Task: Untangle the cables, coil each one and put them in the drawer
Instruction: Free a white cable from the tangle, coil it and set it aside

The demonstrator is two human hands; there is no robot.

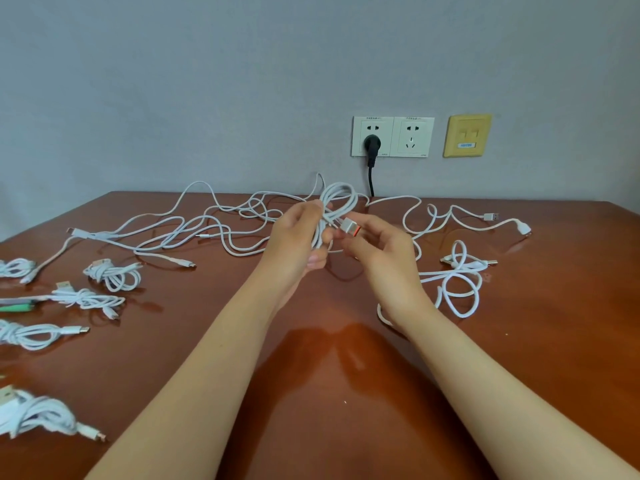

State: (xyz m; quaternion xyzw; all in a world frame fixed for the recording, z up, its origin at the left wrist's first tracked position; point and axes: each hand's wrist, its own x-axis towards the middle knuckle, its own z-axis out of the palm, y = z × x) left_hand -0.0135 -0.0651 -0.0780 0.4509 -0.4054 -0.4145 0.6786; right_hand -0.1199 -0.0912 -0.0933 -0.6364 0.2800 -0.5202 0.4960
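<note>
Above the middle of the reddish-brown table (311,375), my left hand (298,237) grips a coiled white cable (341,199) whose loops stand up above my fingers. My right hand (377,247) pinches that cable's USB plug (349,227), which has an orange insert, close against the coil. A tangle of loose white cables (207,226) spreads over the table behind and left of my hands. More loose white cable (460,278) lies to the right. No drawer is in view.
Several coiled white cables (112,273) lie in a column along the table's left side, one beside a green connector (15,308). On the wall behind are two white sockets (393,136), a black plug (372,145) with its cord, and a yellow data socket (467,135).
</note>
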